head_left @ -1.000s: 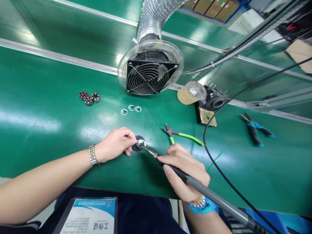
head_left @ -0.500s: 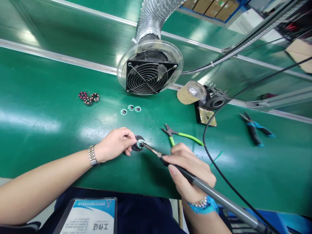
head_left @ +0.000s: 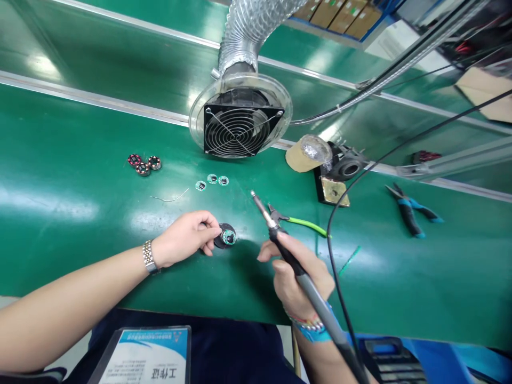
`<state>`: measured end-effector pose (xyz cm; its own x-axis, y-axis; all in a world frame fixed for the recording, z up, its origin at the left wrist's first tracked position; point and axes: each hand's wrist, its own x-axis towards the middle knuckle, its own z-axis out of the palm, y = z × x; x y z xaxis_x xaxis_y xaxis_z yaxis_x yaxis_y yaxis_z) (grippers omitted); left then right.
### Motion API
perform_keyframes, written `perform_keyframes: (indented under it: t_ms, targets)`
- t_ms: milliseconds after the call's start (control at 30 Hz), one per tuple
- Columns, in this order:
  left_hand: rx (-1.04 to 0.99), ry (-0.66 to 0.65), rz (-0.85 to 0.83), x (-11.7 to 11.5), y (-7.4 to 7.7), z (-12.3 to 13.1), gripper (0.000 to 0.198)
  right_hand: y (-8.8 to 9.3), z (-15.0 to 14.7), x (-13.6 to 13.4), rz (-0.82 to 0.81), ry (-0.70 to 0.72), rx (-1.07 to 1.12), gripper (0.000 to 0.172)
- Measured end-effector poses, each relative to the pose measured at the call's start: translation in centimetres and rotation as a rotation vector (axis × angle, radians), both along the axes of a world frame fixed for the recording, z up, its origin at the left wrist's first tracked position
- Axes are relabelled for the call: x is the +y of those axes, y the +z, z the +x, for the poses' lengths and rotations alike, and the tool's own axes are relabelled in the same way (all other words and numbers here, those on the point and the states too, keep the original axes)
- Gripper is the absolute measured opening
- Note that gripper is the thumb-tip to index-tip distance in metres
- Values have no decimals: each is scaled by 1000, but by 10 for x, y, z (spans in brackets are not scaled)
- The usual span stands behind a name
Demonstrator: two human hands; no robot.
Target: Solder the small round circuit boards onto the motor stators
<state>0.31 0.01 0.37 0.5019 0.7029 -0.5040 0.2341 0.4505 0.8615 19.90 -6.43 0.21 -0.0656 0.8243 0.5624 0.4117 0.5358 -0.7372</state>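
My left hand (head_left: 191, 237) is closed in a pinch at the left edge of a small round green circuit board (head_left: 229, 238). That board sits on a round black base (head_left: 220, 244) on the bench; the fingertips cover part of its edge. In my right hand (head_left: 308, 277) is a soldering iron (head_left: 320, 305), gripped round its dark handle. Its metal tip points up and away, clear of the board. Behind the iron lie green-handled cutters (head_left: 306, 223), partly hidden by it.
Several round circuit boards (head_left: 212, 180) and copper-wound coils (head_left: 143, 168) lie farther back, near a thin wire (head_left: 172, 199). A fan with duct (head_left: 236, 130) hangs over the bench. At right are a solder roll (head_left: 306, 154), iron stand (head_left: 348, 165), blue-handled pliers (head_left: 410, 213) and a black cable (head_left: 331, 234).
The soldering iron's tip has lifted off the circuit board and swung up and to the right. My right hand has turned with it. My left hand keeps its pinch at the board.
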Motion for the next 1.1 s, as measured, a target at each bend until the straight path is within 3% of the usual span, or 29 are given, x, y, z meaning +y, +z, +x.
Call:
perform_keyframes:
  t_ms: [200, 533, 800, 1100]
  targets:
    - [1, -7, 11, 1, 0, -1, 12, -6, -18, 10, -140, 4, -288, 34]
    - [-34, 54, 18, 6, 2, 1, 15, -13, -23, 14, -195, 35, -239, 35]
    - [-71, -169, 177, 21, 3, 3, 13, -18, -24, 17, -218, 37, -197, 39]
    - [-23, -214, 129, 25, 2, 4, 15, -13, -22, 15, -19, 52, -259, 40]
